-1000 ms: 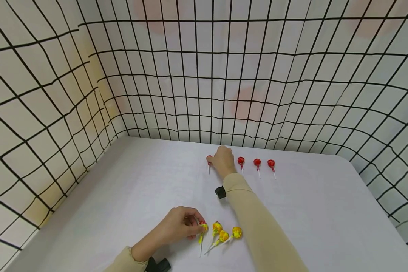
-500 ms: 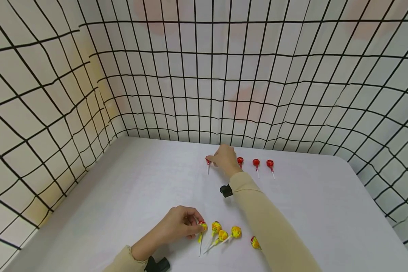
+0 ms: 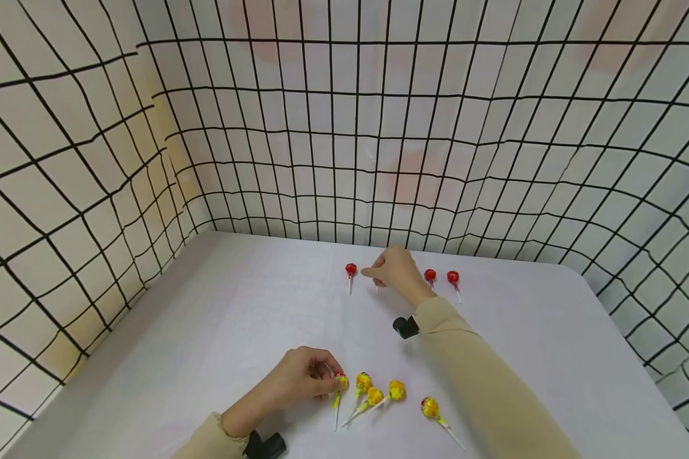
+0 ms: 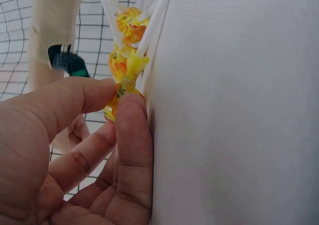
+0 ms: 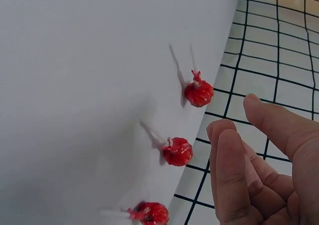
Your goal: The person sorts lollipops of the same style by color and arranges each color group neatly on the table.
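Right hand (image 3: pixel 397 271) has moved right of the leftmost red lollipop (image 3: pixel 351 269), parted and empty; left hand (image 3: pixel 304 378) pinches a yellow lollipop (image 3: pixel 344 380).

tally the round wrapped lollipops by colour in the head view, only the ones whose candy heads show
Yellow-wrapped round lollipops on white sticks: 5
Red-wrapped round lollipops on white sticks: 3
Total: 8, not counting a bare stick end whose head is hidden by the right hand
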The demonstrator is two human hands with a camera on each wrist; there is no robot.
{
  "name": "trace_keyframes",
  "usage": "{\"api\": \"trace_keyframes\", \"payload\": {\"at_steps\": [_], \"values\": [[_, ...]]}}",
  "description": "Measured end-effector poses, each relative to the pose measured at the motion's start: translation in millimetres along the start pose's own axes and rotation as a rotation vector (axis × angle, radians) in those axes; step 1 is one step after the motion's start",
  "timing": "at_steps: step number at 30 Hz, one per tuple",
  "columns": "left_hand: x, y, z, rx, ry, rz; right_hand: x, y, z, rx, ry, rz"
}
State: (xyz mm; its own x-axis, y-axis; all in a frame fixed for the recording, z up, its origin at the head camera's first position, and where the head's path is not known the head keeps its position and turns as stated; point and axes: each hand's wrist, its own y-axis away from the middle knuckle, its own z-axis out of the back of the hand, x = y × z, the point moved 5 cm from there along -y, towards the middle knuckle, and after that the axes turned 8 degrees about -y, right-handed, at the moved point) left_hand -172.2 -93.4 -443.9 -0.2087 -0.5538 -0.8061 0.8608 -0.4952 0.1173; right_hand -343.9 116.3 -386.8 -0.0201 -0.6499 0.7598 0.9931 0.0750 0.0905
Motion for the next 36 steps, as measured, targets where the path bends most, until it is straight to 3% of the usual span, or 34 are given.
{"api": "trace_keyframes", "payload": {"at_steps": [8,12,25,36], "values": [[-0.1,-0.9,-1.7,0.003,-0.01,-0.009,-13.5,19.0,14.9,0.076,-0.061,-0.039],[0.4,-1.9,-1.7,0.005,-0.021,-0.009,-19.9,34.4,20.7,0.112,-0.077,-0.018],[-3.0,-1.2,-0.2,0.002,-0.024,-0.027,-47.9,102.1,32.2,0.205,0.032,0.076],[0.8,-0.7,0.2,0.001,-0.029,-0.004,-73.3,153.1,39.4,0.243,-0.085,0.062]]}}
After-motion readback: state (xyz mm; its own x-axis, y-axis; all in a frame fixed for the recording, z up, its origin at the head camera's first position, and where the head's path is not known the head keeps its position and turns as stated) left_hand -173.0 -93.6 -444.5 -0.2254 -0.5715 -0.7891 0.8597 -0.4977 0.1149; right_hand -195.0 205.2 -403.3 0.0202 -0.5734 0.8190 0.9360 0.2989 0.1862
